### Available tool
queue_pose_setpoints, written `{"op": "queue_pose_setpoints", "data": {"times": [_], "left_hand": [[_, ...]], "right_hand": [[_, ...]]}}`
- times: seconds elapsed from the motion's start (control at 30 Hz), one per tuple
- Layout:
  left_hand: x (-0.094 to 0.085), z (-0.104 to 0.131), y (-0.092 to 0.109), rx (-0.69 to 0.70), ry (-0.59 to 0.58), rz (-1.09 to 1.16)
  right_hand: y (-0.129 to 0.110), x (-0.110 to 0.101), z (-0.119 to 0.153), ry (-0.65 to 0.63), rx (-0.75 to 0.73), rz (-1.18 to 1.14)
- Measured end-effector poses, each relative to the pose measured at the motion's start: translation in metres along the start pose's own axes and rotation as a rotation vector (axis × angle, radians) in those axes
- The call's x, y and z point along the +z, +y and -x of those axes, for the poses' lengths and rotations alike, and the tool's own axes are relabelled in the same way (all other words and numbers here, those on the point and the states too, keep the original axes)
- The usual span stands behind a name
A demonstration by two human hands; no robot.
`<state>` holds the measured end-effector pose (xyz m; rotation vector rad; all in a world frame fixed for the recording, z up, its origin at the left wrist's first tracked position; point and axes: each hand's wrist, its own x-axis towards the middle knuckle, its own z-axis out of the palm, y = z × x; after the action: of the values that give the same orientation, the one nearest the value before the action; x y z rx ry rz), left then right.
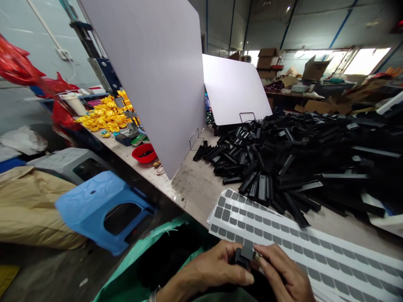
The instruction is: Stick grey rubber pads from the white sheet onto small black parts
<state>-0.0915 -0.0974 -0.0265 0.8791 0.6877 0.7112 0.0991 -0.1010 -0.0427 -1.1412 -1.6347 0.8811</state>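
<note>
Low in the head view, my left hand (210, 266) grips a small black plastic part (241, 259) between thumb and fingers. A grey sticker (247, 252) lies on the part's upper face. Against the right end of the same part, my right hand (285, 272) is closed in a pinch, with a small shiny bit showing at its fingertips. Most of the part is hidden by my fingers. Just beyond my hands lies a white sheet (252, 223) with rows of grey rounded stickers, several sheets stacked.
A big heap of long black plastic parts (261, 184) covers the table (192, 186) behind the sheets. Two white boards (157, 75) stand in wire holders. To the left are a red bowl (144, 153), yellow pieces (107, 115), a blue stool (94, 205) and a green sack (132, 268).
</note>
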Motion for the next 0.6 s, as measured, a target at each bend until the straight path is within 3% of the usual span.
{"op": "queue_pose_setpoints", "data": {"times": [0.6], "left_hand": [[-0.007,-0.005,-0.01,-0.047,0.096,-0.061]], "right_hand": [[0.012,0.006,0.002,-0.085,-0.173,-0.009]]}}
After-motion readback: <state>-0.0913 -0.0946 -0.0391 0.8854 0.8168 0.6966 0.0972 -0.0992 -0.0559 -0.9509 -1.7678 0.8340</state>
